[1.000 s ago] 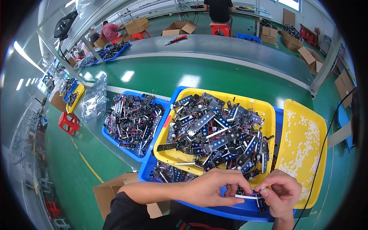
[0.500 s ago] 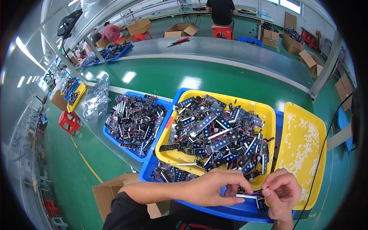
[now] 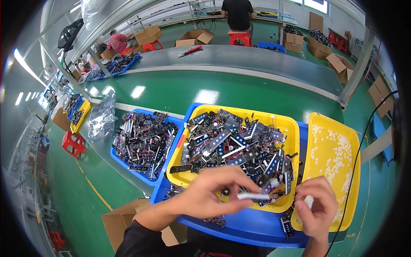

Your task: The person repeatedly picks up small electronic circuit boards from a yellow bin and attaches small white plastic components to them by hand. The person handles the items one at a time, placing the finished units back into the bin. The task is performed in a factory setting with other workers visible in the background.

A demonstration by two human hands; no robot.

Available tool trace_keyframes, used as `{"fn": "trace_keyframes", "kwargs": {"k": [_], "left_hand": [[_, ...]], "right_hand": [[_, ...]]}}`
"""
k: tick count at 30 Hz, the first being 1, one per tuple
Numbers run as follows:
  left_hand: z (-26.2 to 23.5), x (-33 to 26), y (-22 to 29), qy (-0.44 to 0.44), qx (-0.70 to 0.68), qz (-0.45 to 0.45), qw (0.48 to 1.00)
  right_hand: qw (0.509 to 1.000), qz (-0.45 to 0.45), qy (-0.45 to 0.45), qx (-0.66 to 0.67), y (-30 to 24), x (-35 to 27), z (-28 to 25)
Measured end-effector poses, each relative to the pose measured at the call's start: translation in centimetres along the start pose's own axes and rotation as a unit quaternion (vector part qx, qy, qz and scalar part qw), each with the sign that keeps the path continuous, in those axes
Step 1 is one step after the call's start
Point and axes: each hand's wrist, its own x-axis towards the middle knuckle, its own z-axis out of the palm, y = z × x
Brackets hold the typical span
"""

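An open brown cardboard box (image 3: 195, 37) sits at the upper middle of the frame beside a red stool, and another brown carton (image 3: 148, 33) stands left of it. More open brown cartons cluster at the upper right: one (image 3: 294, 40) filled with dark parts, one (image 3: 319, 46) beside it, one (image 3: 341, 66) by the grey post. A flattened brown box (image 3: 124, 219) lies at the lower left. A crumpled clear plastic bag (image 3: 102, 116) rests at the middle left.
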Motion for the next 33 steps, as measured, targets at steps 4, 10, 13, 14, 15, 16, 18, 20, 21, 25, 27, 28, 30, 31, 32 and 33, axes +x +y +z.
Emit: {"fn": "trace_keyframes", "kwargs": {"k": [4,10,13,14,15,16,18,20,21,25,27,28,30,31,32,33], "left_hand": [[-2.3,0.4,-0.3,0.242,0.02,0.011,0.97],[-5.1,0.8,-2.2,0.334,0.164,-0.059,0.926],[-5.8,0.8,-2.5,0.353,0.203,-0.107,0.907],[-6.2,0.7,-2.6,0.357,0.204,-0.125,0.903],[-6.7,0.6,-3.0,0.349,0.206,-0.122,0.906],[-6.9,0.5,-2.6,0.344,0.257,-0.149,0.891],[-7.1,0.4,-2.2,0.329,0.356,-0.201,0.851],[-6.8,0.0,-3.0,0.313,0.453,-0.17,0.817],[-6.7,-0.1,-3.3,0.291,0.5,-0.157,0.8],[-6.4,0.1,-3.2,0.262,0.522,-0.165,0.795],[-6.2,0.1,-2.8,0.28,0.538,-0.11,0.787],[-6.0,0.1,-2.4,0.293,0.552,-0.06,0.778],[-5.4,0.8,-2.3,0.243,0.534,0.077,0.806],[-4.8,0.7,-2.4,0.182,0.502,0.16,0.83],[-3.2,0.1,-2.6,0.113,0.412,0.226,0.875],[-1.1,-0.3,-2.3,0.028,0.331,0.253,0.909]], "right_hand": [[0.958,0.07,0.066,-0.27,1.5,0.7,-1.5],[0.863,0.158,0.012,-0.48,3.9,-0.1,-3.1],[0.85,0.186,-0.042,-0.491,4.0,-0.7,-2.6],[0.851,0.192,-0.065,-0.485,3.9,-0.8,-2.6],[0.851,0.199,-0.089,-0.478,3.8,-0.8,-2.6],[0.851,0.205,-0.11,-0.471,3.7,-0.9,-2.6],[0.849,0.2,-0.116,-0.475,3.7,-0.9,-2.5],[0.849,0.2,-0.122,-0.474,3.7,-0.8,-2.4],[0.849,0.204,-0.125,-0.471,3.7,-0.8,-2.4],[0.85,0.212,-0.134,-0.463,3.7,-0.8,-2.5],[0.857,0.194,-0.133,-0.459,3.7,-0.8,-2.4],[0.859,0.186,-0.133,-0.457,3.6,-0.8,-2.5],[0.854,0.204,-0.148,-0.455,3.7,-0.9,-2.8],[0.85,0.215,-0.154,-0.455,3.8,-1.0,-3.0],[0.853,0.208,-0.158,-0.452,3.9,-1.0,-3.0],[0.858,0.195,-0.162,-0.447,4.0,-0.9,-2.8]]}}
